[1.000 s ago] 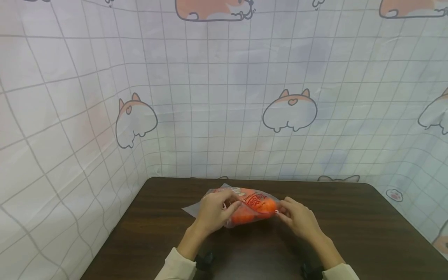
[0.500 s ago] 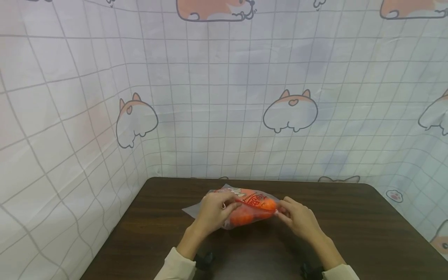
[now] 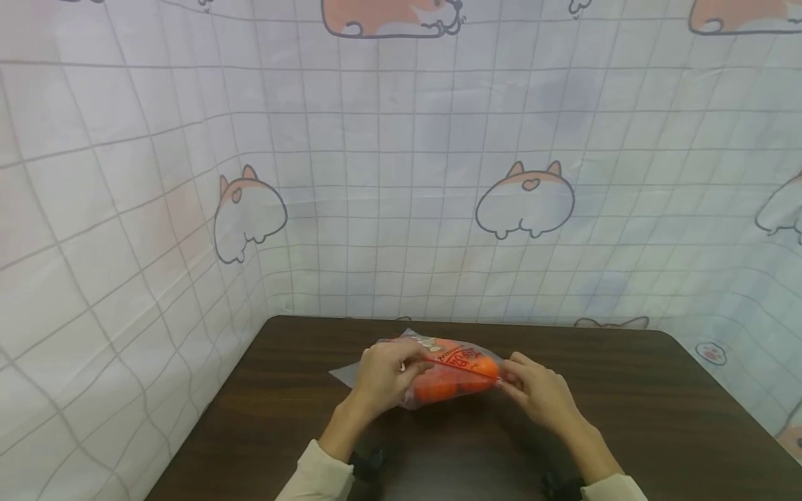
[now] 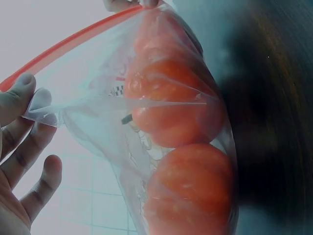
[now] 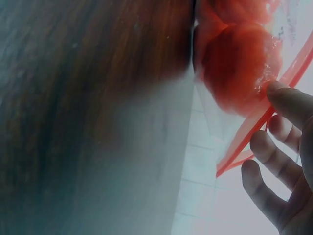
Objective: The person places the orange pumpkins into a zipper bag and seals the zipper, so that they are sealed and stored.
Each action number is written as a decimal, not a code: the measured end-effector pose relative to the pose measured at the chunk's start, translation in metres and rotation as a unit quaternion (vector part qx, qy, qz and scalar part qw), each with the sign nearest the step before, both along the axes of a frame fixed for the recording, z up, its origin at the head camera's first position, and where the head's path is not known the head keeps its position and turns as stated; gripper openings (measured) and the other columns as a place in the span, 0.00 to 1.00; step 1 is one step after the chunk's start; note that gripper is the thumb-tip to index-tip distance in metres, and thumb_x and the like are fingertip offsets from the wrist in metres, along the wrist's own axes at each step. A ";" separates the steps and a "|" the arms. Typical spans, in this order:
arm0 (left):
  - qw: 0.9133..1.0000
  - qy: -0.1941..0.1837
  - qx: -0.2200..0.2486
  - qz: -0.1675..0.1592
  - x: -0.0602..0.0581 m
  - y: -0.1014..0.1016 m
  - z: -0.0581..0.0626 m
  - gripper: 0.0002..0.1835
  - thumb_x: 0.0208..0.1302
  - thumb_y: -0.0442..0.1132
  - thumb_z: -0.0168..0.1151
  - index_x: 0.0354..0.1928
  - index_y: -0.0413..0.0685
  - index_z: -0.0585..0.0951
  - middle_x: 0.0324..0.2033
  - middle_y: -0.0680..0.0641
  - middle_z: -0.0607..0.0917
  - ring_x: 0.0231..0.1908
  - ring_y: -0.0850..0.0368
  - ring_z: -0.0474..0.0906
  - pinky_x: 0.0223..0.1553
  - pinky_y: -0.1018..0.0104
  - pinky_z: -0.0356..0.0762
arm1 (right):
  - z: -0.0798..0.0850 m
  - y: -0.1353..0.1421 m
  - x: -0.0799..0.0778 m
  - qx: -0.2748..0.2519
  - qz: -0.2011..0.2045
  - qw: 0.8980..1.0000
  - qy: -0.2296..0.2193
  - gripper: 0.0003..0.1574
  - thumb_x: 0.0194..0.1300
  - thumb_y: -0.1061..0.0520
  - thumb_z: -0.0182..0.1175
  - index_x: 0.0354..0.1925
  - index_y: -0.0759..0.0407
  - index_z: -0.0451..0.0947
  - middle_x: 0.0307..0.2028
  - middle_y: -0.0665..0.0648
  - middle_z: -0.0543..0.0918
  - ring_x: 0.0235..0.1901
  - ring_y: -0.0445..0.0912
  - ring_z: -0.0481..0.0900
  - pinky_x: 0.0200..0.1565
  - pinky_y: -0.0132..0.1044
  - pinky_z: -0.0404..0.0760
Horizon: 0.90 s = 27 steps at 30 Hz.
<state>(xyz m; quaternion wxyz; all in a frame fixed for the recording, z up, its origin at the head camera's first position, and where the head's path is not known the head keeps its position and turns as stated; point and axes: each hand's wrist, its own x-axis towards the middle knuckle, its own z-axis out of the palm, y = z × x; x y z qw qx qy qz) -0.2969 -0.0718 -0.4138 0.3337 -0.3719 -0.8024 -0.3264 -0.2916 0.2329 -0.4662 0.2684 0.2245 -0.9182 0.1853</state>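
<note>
A clear plastic zip bag [image 3: 410, 400] with red print lies on its side on the dark table, holding several round orange-red tomatoes [image 4: 190, 181]. Along its mouth runs a red zip strip [image 5: 249, 129], stretched between both hands. My left hand [image 3: 382, 372] pinches the strip's left part between thumb and fingers; a fold of clear film also sits at those fingers in the left wrist view. At the other end, my right hand [image 3: 544, 391] pinches the strip near its corner, thumb [image 5: 291, 103] on the near side. The tomatoes' far sides are hidden by print and film.
The brown wood-grain table [image 3: 626, 396] spreads around the bag. Behind it and to both sides hangs a white grid-patterned cloth [image 3: 388, 223] with cartoon dogs. Dark bands sit at both wrists, below cream sleeves [image 3: 319, 473].
The red strip, curved and slack a second ago, is now drawn straight between the hands. Both hands keep their hold; the head view has shifted slightly.
</note>
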 end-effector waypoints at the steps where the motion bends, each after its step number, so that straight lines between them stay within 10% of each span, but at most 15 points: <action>1: 1.000 -0.002 0.000 -0.001 0.000 0.000 0.000 0.03 0.59 0.42 0.74 0.34 0.59 0.90 0.33 0.59 0.91 0.23 0.72 0.72 0.25 0.79 0.68 | 0.000 0.001 0.000 0.000 -0.002 1.000 0.000 0.13 0.59 0.52 0.74 0.32 0.42 0.76 0.27 0.39 0.66 0.20 0.31 0.59 0.21 0.28 0.59; 27: 1.000 0.003 0.011 0.005 0.000 -0.004 0.004 0.02 0.57 0.42 0.75 0.33 0.59 0.90 0.32 0.60 0.91 0.22 0.71 0.72 0.25 0.77 0.68 | -0.003 0.014 -0.002 -0.010 -0.026 0.999 -0.021 0.12 0.60 0.52 0.74 0.32 0.38 0.78 0.29 0.37 0.72 0.22 0.30 0.66 0.21 0.31 0.63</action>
